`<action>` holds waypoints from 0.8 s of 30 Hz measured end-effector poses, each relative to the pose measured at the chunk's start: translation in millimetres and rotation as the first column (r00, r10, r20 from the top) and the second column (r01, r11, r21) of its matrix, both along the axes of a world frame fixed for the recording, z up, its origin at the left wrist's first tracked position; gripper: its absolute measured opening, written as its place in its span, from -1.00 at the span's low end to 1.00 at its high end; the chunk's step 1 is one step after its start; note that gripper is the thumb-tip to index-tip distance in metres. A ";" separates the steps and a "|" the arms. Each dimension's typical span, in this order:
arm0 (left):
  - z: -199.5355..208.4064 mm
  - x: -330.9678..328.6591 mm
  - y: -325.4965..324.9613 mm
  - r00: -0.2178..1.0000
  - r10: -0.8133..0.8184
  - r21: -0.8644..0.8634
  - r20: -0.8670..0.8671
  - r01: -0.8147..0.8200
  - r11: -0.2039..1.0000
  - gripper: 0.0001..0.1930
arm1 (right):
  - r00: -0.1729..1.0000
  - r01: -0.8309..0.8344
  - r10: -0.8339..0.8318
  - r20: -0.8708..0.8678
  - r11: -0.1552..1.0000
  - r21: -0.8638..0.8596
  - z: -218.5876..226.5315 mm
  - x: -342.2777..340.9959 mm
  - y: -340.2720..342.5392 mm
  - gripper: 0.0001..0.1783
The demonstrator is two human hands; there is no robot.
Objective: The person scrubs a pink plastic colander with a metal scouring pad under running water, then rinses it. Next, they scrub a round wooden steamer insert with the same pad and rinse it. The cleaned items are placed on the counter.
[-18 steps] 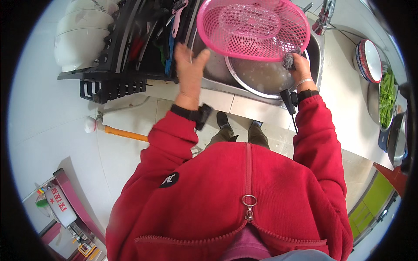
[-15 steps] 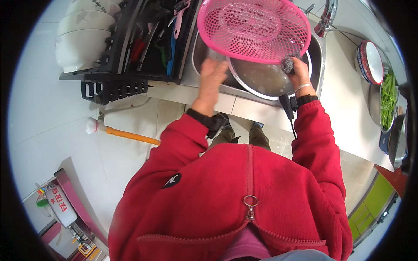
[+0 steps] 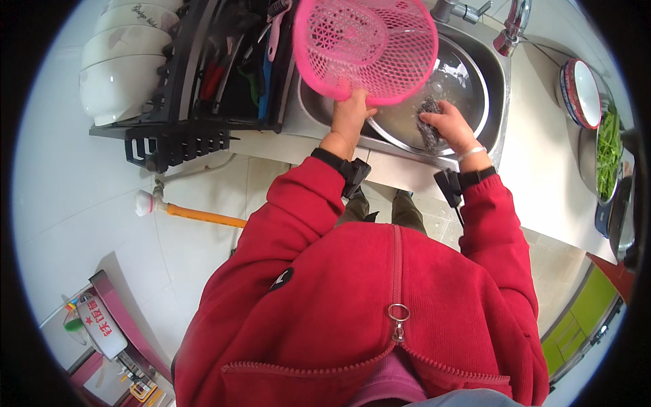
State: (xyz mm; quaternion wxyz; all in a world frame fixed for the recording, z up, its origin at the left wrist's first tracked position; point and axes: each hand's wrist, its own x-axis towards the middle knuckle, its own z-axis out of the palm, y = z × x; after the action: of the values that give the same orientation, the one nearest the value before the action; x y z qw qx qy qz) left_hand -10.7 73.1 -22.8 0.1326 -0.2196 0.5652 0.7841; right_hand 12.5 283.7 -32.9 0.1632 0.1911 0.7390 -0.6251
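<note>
A pink plastic mesh basket (image 3: 400, 71) is tilted over the left part of the sink. My left hand (image 3: 350, 121) grips its near rim, the thumb pointing right along the edge; the fingertips are hidden behind the rim. In my right hand (image 3: 456, 129) is a grey steel wool scrubber (image 3: 428, 125), pinched between thumb and fingers and hanging above the water. Below both hands, a round metal basin (image 3: 485, 102) of cloudy water sits in the steel sink (image 3: 504, 74). The basket covers the basin's left side.
Behind the sink rises a faucet (image 3: 505, 42). On the left stands a black dish rack (image 3: 186, 112) with white bowls (image 3: 115, 91) and utensils. Along the right counter are red-rimmed bowls (image 3: 583, 95) and a dish of green vegetables (image 3: 608, 156). An orange pipe (image 3: 203, 216) runs below the counter.
My left hand has moved up and right and taken hold of the basket's rim. The basket has shifted left. My right hand, with the scrubber, has moved off the rim, lower and slightly left.
</note>
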 end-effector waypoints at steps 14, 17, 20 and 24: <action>11.1 16.3 1.2 0.985 -0.162 -0.002 -0.066 0.162 0.987 -0.76 | 0.658 -0.034 0.415 -0.628 0.850 0.526 -36.0 -38.9 -81.4 -0.68; 15.3 15.3 -6.0 0.989 -0.117 -0.009 -0.090 0.117 0.993 -0.73 | 0.331 -0.092 0.779 -0.533 0.588 0.803 -23.8 -52.1 -40.2 -0.75; 14.8 18.6 -5.5 0.991 -0.078 -0.033 -0.112 0.075 0.997 -0.70 | 0.434 0.056 0.827 -0.358 0.372 0.926 -11.2 -60.1 -22.4 -0.82; 6.6 20.8 2.3 0.988 -0.148 -0.041 -0.043 0.146 0.988 -0.71 | 0.855 0.106 0.279 -0.437 0.731 0.674 -9.0 -48.2 -71.7 -0.71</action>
State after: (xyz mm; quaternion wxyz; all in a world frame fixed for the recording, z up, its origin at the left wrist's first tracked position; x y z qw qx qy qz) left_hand 10.2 75.4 -16.2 0.1729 -0.1618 0.5974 0.7662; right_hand -35.8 212.1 -42.0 -0.0891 0.0282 0.9387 -0.3318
